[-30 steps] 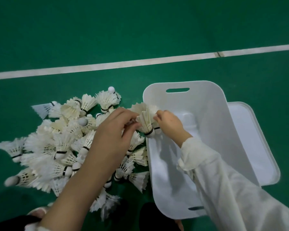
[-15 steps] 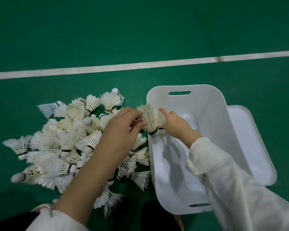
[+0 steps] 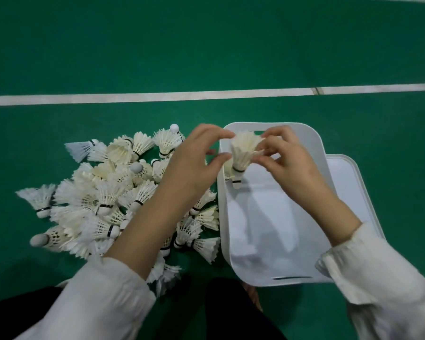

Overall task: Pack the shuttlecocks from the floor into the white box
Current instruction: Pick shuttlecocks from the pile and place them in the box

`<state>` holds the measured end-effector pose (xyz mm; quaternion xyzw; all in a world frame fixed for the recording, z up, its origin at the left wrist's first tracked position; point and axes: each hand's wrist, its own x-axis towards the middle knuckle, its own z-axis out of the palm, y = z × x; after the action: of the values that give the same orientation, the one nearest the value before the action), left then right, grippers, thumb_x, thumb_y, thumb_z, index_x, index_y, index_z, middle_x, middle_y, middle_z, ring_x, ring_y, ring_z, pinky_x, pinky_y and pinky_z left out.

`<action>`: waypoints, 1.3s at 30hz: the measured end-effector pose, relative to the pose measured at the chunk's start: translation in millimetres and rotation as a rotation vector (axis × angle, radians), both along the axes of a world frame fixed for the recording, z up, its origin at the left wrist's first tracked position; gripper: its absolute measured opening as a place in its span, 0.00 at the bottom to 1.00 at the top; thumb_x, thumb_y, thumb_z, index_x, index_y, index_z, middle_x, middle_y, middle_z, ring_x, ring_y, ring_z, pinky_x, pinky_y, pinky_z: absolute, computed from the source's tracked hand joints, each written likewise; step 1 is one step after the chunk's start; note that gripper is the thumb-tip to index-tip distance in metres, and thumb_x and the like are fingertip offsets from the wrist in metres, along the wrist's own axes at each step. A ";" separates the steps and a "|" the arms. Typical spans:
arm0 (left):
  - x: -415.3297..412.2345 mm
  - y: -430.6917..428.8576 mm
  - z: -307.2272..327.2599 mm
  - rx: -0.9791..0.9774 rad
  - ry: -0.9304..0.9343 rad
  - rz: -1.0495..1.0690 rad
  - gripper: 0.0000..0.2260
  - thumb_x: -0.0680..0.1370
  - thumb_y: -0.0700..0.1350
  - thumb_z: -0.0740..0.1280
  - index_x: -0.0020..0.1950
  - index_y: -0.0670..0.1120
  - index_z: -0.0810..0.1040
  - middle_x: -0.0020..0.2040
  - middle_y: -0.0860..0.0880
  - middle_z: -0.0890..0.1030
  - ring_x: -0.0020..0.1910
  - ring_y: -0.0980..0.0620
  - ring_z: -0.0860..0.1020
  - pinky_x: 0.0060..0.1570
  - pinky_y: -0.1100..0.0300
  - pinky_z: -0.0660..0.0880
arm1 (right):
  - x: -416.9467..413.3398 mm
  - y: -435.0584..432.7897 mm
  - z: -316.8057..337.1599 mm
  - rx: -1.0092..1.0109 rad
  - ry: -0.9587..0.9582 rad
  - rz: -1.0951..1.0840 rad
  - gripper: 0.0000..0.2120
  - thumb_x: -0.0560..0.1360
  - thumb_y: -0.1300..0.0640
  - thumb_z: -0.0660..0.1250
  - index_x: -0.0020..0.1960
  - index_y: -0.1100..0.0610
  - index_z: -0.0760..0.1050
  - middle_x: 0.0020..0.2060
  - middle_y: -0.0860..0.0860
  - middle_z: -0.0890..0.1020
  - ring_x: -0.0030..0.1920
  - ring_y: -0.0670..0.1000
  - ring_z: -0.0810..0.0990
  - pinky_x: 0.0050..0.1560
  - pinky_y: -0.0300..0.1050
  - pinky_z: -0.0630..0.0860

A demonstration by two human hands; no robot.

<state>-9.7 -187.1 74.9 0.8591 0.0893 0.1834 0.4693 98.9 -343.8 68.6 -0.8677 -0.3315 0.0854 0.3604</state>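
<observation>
A heap of several white feather shuttlecocks [image 3: 103, 197] lies on the green floor at the left. Right of it stands the white box [image 3: 312, 148], with nothing visible inside. Over the box's left rim, both hands hold a small nested stack of shuttlecocks [image 3: 243, 153], cork end down. My left hand [image 3: 199, 163] pinches the feathers from the left with thumb and fingertips. My right hand [image 3: 287, 160] pinches them from the right.
The box's white lid [image 3: 349, 182] lies under or beside the box at the right. A white court line [image 3: 206, 95] crosses the floor beyond. My dark-clothed knees [image 3: 231, 310] are at the bottom edge.
Both hands have lifted the stacked shuttlecocks a little and shifted them right, over the box's near-left rim. The left fingers have spread more around the feathers.
</observation>
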 end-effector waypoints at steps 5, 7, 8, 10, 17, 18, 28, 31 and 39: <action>-22.7 26.7 -65.8 0.138 0.436 0.140 0.11 0.77 0.47 0.63 0.59 0.48 0.74 0.55 0.52 0.74 0.47 0.57 0.75 0.48 0.61 0.73 | 28.9 -29.3 -66.2 -0.262 0.017 -0.245 0.06 0.75 0.56 0.65 0.47 0.59 0.74 0.54 0.51 0.70 0.44 0.54 0.77 0.50 0.50 0.73; -30.7 25.6 -95.3 0.192 0.561 0.080 0.13 0.77 0.46 0.63 0.61 0.47 0.72 0.59 0.49 0.73 0.49 0.53 0.75 0.50 0.59 0.72 | 37.6 -33.7 -100.0 -0.407 0.084 -0.256 0.07 0.76 0.57 0.64 0.48 0.61 0.74 0.54 0.54 0.71 0.47 0.58 0.77 0.49 0.48 0.71; -32.9 22.9 -107.4 0.229 0.570 0.046 0.14 0.77 0.45 0.63 0.63 0.47 0.71 0.61 0.48 0.71 0.51 0.52 0.75 0.51 0.59 0.71 | 40.7 -33.2 -112.9 -0.421 0.112 -0.267 0.07 0.76 0.58 0.63 0.48 0.62 0.74 0.53 0.54 0.71 0.48 0.58 0.77 0.48 0.46 0.69; -33.2 17.6 -125.0 0.326 0.531 -0.006 0.16 0.77 0.42 0.63 0.65 0.46 0.70 0.64 0.47 0.69 0.58 0.50 0.72 0.54 0.60 0.69 | 46.1 -28.5 -129.7 -0.418 0.149 -0.276 0.07 0.77 0.59 0.61 0.49 0.63 0.74 0.51 0.54 0.71 0.49 0.58 0.76 0.46 0.43 0.65; -13.1 4.2 -149.4 0.380 0.544 -0.041 0.20 0.76 0.36 0.63 0.68 0.46 0.69 0.68 0.46 0.67 0.64 0.47 0.67 0.64 0.52 0.67 | 61.1 -1.7 -154.7 -0.527 0.112 -0.223 0.12 0.77 0.57 0.59 0.55 0.64 0.72 0.58 0.61 0.70 0.55 0.63 0.74 0.54 0.51 0.70; -11.6 3.6 -151.6 0.392 0.548 -0.051 0.19 0.76 0.37 0.63 0.66 0.45 0.71 0.66 0.45 0.68 0.63 0.46 0.68 0.63 0.51 0.68 | 60.9 0.6 -156.0 -0.547 0.109 -0.214 0.12 0.78 0.57 0.59 0.56 0.64 0.71 0.59 0.61 0.70 0.55 0.63 0.74 0.54 0.51 0.70; -16.5 15.8 -123.3 0.338 0.555 0.017 0.04 0.77 0.47 0.63 0.47 0.47 0.71 0.47 0.51 0.76 0.39 0.51 0.74 0.37 0.54 0.73 | 28.3 -1.5 -97.3 -0.350 -0.002 -0.191 0.14 0.75 0.61 0.60 0.60 0.58 0.73 0.58 0.55 0.73 0.56 0.57 0.74 0.57 0.50 0.70; -37.0 16.9 -98.4 0.184 0.459 0.128 0.05 0.76 0.48 0.65 0.44 0.48 0.72 0.39 0.55 0.74 0.36 0.59 0.71 0.33 0.66 0.67 | -11.1 9.2 -50.1 -0.185 0.021 -0.051 0.09 0.76 0.60 0.61 0.55 0.55 0.75 0.47 0.49 0.76 0.40 0.48 0.75 0.46 0.43 0.73; -103.5 19.1 -87.1 -0.064 0.370 0.300 0.06 0.74 0.44 0.68 0.41 0.44 0.73 0.34 0.54 0.73 0.35 0.62 0.72 0.33 0.72 0.66 | -92.1 73.6 -46.4 -0.414 0.069 0.484 0.23 0.76 0.64 0.61 0.69 0.51 0.63 0.64 0.49 0.69 0.54 0.51 0.76 0.53 0.49 0.73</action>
<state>-113.2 -167.9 -12.2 0.8398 0.3063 0.0875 0.4395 6.8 -270.3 22.1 -0.8153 -0.4914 0.2634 0.1564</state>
